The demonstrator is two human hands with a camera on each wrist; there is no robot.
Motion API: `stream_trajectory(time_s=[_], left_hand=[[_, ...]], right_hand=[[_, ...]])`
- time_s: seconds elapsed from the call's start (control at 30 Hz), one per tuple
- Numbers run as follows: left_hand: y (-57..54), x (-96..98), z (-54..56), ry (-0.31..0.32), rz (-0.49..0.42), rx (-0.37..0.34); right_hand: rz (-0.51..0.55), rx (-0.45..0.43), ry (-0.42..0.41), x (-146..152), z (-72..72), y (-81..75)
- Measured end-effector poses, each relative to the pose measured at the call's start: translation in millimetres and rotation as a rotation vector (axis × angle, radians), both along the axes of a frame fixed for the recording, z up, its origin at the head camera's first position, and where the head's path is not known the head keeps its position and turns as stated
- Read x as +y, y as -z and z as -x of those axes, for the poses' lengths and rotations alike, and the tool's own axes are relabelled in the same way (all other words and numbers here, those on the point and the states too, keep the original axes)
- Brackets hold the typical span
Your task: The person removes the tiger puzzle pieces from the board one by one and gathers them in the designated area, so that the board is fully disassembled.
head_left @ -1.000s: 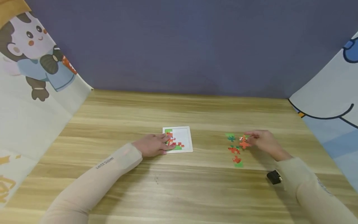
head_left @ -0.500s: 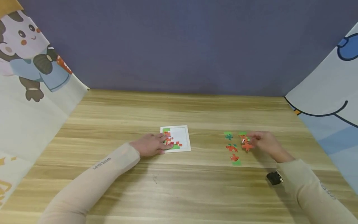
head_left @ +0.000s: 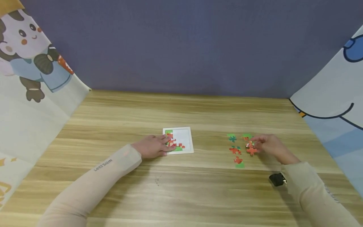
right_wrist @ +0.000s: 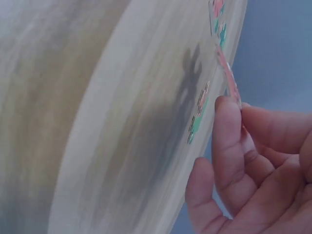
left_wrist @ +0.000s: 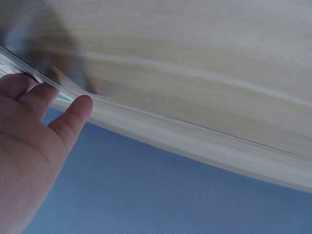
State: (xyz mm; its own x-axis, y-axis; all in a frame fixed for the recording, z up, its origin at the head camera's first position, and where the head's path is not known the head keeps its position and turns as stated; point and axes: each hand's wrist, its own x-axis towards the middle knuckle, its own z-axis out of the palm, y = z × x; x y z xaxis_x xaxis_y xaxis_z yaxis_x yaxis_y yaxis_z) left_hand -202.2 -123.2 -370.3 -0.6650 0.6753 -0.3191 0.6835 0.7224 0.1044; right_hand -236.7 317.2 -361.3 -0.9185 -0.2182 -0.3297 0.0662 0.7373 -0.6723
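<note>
My left hand (head_left: 150, 147) rests with spread, mostly straight fingers on the left side of a square white puzzle tray (head_left: 191, 143). Orange and green joined pieces (head_left: 179, 147) run along the tray's left and bottom sides, partly hidden under the fingers. At the right, my right hand (head_left: 269, 147) pinches an orange jigsaw piece (head_left: 251, 151) with white spots between thumb and fingertips. The right wrist view shows this held piece (right_wrist: 227, 73) tilted nearly edge-on, above the table, its shadow below.
Several loose jigsaw pieces lie around the right hand: a green one (head_left: 232, 138), an orange one (head_left: 235, 150), a striped one (head_left: 238, 160) and a green-edged one (head_left: 247, 136). A small black object (head_left: 276, 179) is by the right sleeve. A dark wall (head_left: 187, 47) borders the table's back.
The right hand has lifted the orange jigsaw piece off the green-edged one, shifting it slightly right and toward me and turning it. The left hand stays on the tray; the head view shifted a little.
</note>
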Motion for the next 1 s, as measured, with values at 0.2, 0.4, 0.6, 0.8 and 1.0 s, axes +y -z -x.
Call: stream_trajectory(time_s=[0.2,0.4,0.6,0.8,1.0], left_hand=[[-2.3,0.4,-0.7,-0.011,-0.01,-0.017],[-4.3,0.3,-0.9,-0.014,-0.006,-0.017],[-3.5,-0.9,-1.2,-0.01,-0.007,-0.005],[-1.7,-0.8,-0.8,-0.011,0.006,-0.006],[-0.4,-0.3,-0.4,-0.017,0.013,-0.012]], right_hand=[[-0.006,-0.013,0.002,2,2.9,2.6],[0.013,-0.05,0.0,5,6.9,1.1],[0.063,-0.125,-0.002,7,11.5,-1.6],[0.067,-0.174,0.001,7,14.3,-2.0],[0.053,-0.189,-0.012,7,14.9,-2.7]])
